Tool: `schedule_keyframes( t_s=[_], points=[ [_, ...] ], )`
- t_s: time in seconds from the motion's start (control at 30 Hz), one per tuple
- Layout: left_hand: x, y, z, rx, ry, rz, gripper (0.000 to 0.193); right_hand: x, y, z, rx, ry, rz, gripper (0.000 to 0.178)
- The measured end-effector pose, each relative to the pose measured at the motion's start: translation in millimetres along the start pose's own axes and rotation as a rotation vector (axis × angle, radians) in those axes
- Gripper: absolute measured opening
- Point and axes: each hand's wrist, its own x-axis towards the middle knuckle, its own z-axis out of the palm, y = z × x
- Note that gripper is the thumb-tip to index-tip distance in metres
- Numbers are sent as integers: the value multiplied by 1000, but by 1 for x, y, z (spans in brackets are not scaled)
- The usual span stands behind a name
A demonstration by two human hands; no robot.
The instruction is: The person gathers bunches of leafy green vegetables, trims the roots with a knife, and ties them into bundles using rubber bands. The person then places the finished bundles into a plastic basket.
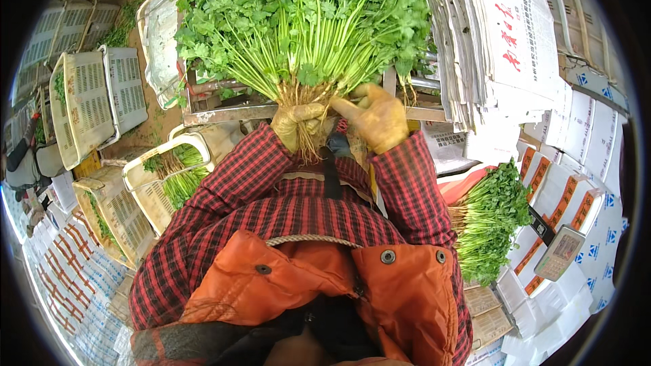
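A big fanned bunch of cilantro (305,41) lies on a metal rack (230,115), its leaves away from me and its brown roots toward me. My left hand (298,125), in a yellowish glove, is wrapped round the roots, some of which hang below the fingers. Just to the right, my right hand (383,122), gloved alike, is at the edge of the root end. Its fingers are bent together and slightly blurred; what they pinch, if anything, I cannot make out.
Stacked newspapers (505,41) stand right of the rack. More cilantro (491,224) lies lower right, near white boxes with orange tape (556,190) and a small keypad device (560,252). Plastic crates (85,105), some holding greens, stand on the left. A person (30,163) is at the far left.
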Motion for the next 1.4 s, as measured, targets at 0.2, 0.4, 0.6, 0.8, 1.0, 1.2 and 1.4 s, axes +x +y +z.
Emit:
schedule_keyframes(
  t_s=[0.2,0.4,0.6,0.8,1.0,1.2,1.4],
  points=[
    [-3,7,20,-103,-103,46,30,7,20,20,401,-6,76,39],
    [-6,7,21,-11,52,26,35,9,8,20,-2,112,66,53],
    [-1,-2,-6,164,113,-16,29,5,22,18,720,-46,246,20],
    [-4,-4,-12,122,84,30,20,-6,59,-2,1062,109,88,18],
    [-2,-2,-26,72,-33,-8,16,-7,105,-27,1428,156,-137,16],
    [-11,3,-23,158,94,-4,15,-8,92,-108,1739,235,-453,20],
    [-24,2,-27,192,237,177,18,-14,65,-225,1617,327,-771,22]
  ],
)
